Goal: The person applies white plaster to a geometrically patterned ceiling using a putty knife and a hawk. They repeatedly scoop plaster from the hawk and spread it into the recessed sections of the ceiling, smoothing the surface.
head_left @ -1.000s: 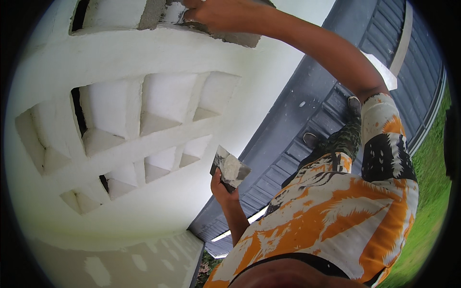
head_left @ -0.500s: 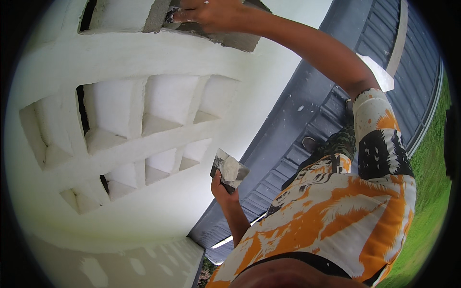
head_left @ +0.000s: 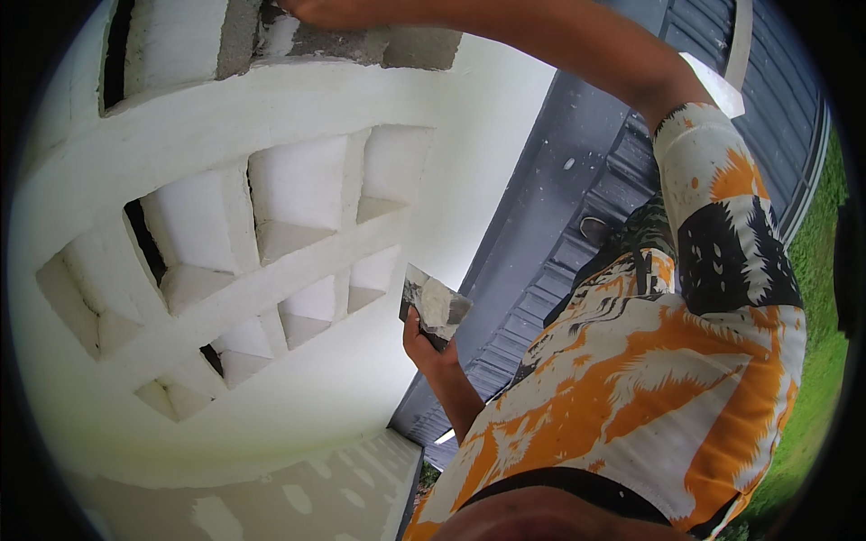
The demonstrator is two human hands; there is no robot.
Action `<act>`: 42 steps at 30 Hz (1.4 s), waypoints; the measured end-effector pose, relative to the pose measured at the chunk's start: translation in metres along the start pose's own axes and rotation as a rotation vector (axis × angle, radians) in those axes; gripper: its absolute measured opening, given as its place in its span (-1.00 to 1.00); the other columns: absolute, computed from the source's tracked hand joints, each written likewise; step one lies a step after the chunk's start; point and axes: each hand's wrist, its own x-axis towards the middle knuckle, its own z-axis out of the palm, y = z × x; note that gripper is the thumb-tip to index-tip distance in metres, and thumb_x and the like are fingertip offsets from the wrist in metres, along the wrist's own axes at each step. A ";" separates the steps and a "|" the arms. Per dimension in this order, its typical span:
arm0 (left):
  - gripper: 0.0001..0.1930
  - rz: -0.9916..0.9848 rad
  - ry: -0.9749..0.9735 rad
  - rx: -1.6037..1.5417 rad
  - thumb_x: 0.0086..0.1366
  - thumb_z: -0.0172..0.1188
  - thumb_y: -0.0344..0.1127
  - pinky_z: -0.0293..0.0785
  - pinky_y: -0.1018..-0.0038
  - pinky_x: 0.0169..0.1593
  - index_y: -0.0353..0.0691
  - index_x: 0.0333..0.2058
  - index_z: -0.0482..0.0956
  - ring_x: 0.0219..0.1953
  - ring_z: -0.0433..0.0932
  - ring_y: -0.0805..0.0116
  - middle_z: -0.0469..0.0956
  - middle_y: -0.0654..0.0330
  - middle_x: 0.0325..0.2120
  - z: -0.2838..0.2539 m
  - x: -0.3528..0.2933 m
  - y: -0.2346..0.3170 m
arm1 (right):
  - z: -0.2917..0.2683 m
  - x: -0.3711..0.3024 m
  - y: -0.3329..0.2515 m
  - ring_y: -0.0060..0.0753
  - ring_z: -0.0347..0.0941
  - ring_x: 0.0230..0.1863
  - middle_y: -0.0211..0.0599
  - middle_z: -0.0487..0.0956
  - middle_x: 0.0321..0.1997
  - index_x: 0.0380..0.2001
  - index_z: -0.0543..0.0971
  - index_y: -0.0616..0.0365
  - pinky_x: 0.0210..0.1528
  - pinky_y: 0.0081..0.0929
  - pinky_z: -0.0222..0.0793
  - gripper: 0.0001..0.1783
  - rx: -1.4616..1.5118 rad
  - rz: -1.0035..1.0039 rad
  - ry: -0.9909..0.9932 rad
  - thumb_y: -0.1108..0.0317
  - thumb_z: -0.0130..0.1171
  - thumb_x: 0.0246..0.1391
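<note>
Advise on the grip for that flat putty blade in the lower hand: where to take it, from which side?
Grip the putty blade at its lower, narrow end, where the left hand already closes round it, coming from below. The wide upper face carries a white filler smear, so that end should stay clear. The handle itself is hidden inside the fist, so its shape can't be judged. The right hand is up at the grey block.
</note>
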 end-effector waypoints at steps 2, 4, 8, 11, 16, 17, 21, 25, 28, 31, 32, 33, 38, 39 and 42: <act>-0.61 0.000 -0.004 0.021 0.35 -0.04 -0.33 0.50 0.16 0.08 -0.37 0.10 0.34 0.01 0.54 0.10 0.51 0.02 -0.02 0.001 0.001 0.001 | -0.016 -0.003 -0.007 -0.24 0.55 -0.52 -0.15 0.53 -0.37 -0.42 0.57 0.19 -0.62 -0.29 0.40 -0.82 0.117 0.027 -0.134 0.33 0.06 -0.01; -0.61 -0.018 -0.005 0.028 0.35 -0.04 -0.33 0.50 0.16 0.07 -0.37 0.10 0.35 0.01 0.54 0.10 0.51 0.02 -0.02 0.001 0.004 -0.002 | -0.023 -0.005 -0.014 -0.22 0.57 -0.51 -0.11 0.55 -0.36 -0.41 0.57 0.20 -0.63 -0.26 0.41 -0.82 0.235 -0.008 -0.232 0.35 0.04 0.00; -0.61 -0.041 0.045 0.048 0.35 -0.04 -0.33 0.51 0.15 0.07 -0.38 0.09 0.36 0.01 0.54 0.10 0.51 0.02 -0.03 0.017 0.001 -0.003 | -0.018 -0.006 -0.017 -0.18 0.58 -0.52 -0.12 0.56 -0.33 -0.36 0.57 0.20 -0.62 -0.19 0.45 -0.81 0.236 -0.154 -0.398 0.36 0.03 0.01; -0.62 -0.023 0.068 0.064 0.34 -0.04 -0.33 0.51 0.15 0.06 -0.37 0.09 0.37 0.01 0.54 0.11 0.51 0.02 -0.03 0.019 -0.001 -0.003 | -0.038 -0.002 -0.010 -0.17 0.58 -0.52 -0.15 0.56 -0.34 -0.40 0.57 0.21 -0.63 -0.17 0.45 -0.81 0.259 -0.079 -0.344 0.35 0.05 -0.01; -0.62 -0.019 0.015 0.034 0.34 -0.04 -0.34 0.51 0.16 0.06 -0.37 0.08 0.38 0.00 0.54 0.10 0.51 0.03 -0.03 0.017 0.008 -0.004 | -0.028 0.005 -0.003 -0.18 0.59 -0.46 -0.15 0.55 -0.34 -0.43 0.58 0.19 -0.60 -0.20 0.44 -0.81 0.311 -0.131 -0.324 0.30 0.10 -0.06; -0.62 -0.019 0.015 0.034 0.34 -0.04 -0.34 0.51 0.16 0.06 -0.37 0.08 0.38 0.00 0.54 0.10 0.51 0.03 -0.03 0.017 0.008 -0.006 | -0.028 0.007 -0.002 -0.17 0.59 -0.45 -0.15 0.55 -0.34 -0.41 0.58 0.18 -0.59 -0.20 0.45 -0.81 0.293 -0.198 -0.432 0.30 0.11 -0.06; -0.62 -0.046 0.018 0.037 0.32 0.01 -0.30 0.49 0.19 0.03 -0.30 0.07 0.41 -0.01 0.54 0.15 0.53 0.10 -0.04 0.016 0.005 -0.006 | -0.048 0.007 0.013 -0.16 0.58 -0.43 -0.18 0.56 -0.33 -0.32 0.57 0.10 -0.50 -0.22 0.47 -0.79 0.254 -0.236 -0.508 0.30 0.11 -0.06; -0.62 -0.057 -0.068 0.044 0.29 0.09 -0.22 0.46 0.25 -0.03 -0.17 0.05 0.47 -0.02 0.55 0.24 0.56 0.24 -0.04 -0.004 0.018 -0.012 | -0.044 0.005 0.011 -0.16 0.56 -0.40 -0.23 0.56 -0.32 -0.32 0.59 0.05 -0.44 -0.20 0.48 -0.78 0.309 -0.017 -0.137 0.27 0.10 -0.06; -0.63 -0.076 -0.023 0.023 0.30 0.08 -0.25 0.49 0.24 -0.01 -0.23 0.05 0.45 -0.02 0.56 0.20 0.56 0.19 -0.05 0.006 0.012 -0.011 | -0.019 0.000 0.019 -0.19 0.57 -0.32 -0.26 0.55 -0.29 -0.26 0.60 0.02 -0.41 -0.22 0.50 -0.74 0.236 -0.059 -0.228 0.26 0.09 -0.06; -0.62 -0.047 -0.027 -0.039 0.32 0.02 -0.31 0.51 0.17 0.03 -0.34 0.07 0.40 -0.01 0.55 0.12 0.53 0.07 -0.04 0.002 0.012 -0.016 | -0.024 -0.008 0.025 -0.20 0.57 -0.26 -0.28 0.55 -0.27 -0.18 0.61 -0.02 -0.38 -0.26 0.51 -0.68 0.176 -0.107 -0.524 0.26 0.09 -0.05; -0.62 -0.030 -0.038 -0.070 0.33 -0.01 -0.34 0.51 0.13 0.05 -0.38 0.08 0.38 0.00 0.54 0.09 0.51 0.03 -0.03 -0.001 0.012 -0.018 | -0.039 -0.005 0.026 -0.21 0.57 -0.25 -0.29 0.56 -0.25 -0.16 0.62 -0.03 -0.37 -0.27 0.52 -0.67 0.191 -0.087 -0.531 0.27 0.08 -0.04; -0.62 -0.038 -0.057 -0.078 0.32 0.00 -0.33 0.52 0.15 0.05 -0.37 0.07 0.39 0.00 0.54 0.11 0.53 0.04 -0.04 -0.003 0.013 -0.019 | -0.048 -0.002 0.029 -0.21 0.57 -0.24 -0.29 0.57 -0.24 -0.15 0.62 -0.03 -0.36 -0.27 0.52 -0.66 0.196 -0.065 -0.537 0.27 0.08 -0.04; -0.63 -0.043 -0.134 -0.090 0.32 0.04 -0.31 0.52 0.19 0.04 -0.35 0.05 0.41 -0.02 0.56 0.14 0.55 0.08 -0.06 -0.001 0.018 -0.018 | -0.024 -0.005 0.036 -0.22 0.56 -0.25 -0.28 0.58 -0.16 -0.11 0.61 -0.02 -0.34 -0.31 0.52 -0.64 0.347 -0.096 -0.121 0.29 0.07 -0.02; -0.63 -0.047 -0.131 -0.093 0.32 0.04 -0.31 0.51 0.18 0.05 -0.35 0.05 0.41 -0.02 0.56 0.14 0.55 0.08 -0.06 -0.001 0.016 -0.018 | -0.010 -0.007 0.035 -0.22 0.56 -0.25 -0.28 0.58 -0.14 -0.09 0.60 -0.01 -0.33 -0.32 0.52 -0.64 0.379 -0.127 -0.084 0.30 0.07 -0.02; -0.63 -0.058 -0.116 -0.090 0.33 0.01 -0.31 0.50 0.16 0.06 -0.35 0.07 0.40 0.00 0.55 0.13 0.54 0.07 -0.05 0.003 0.010 -0.018 | 0.019 -0.011 0.032 -0.23 0.56 -0.26 -0.26 0.56 -0.14 -0.09 0.59 0.04 -0.35 -0.31 0.51 -0.64 0.311 -0.241 0.076 0.28 0.08 -0.01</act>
